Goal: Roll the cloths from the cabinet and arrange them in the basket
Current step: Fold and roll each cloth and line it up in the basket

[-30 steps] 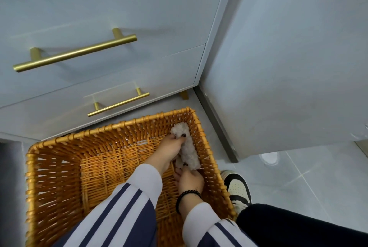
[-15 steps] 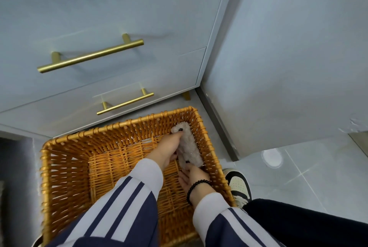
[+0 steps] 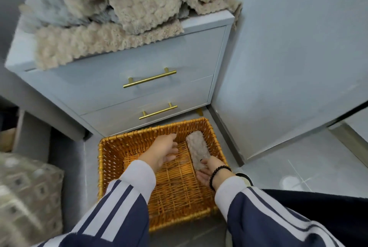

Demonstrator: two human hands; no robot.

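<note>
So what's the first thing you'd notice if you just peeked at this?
Probably the bright orange wicker basket on the floor, with one fuzzy rolled cloth lying along its right wall. The right hand touches the roll's near end, and the left hand hovers open over the basket's middle. Up on the cabinet sits a messy heap of fluffy beige cloths.

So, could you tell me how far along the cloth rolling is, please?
Done: one rolled cloth lies along the basket's right wall. In hand: the right hand touches its near end; the left hand hovers open. Left: the pile of cloths on the cabinet.
</note>
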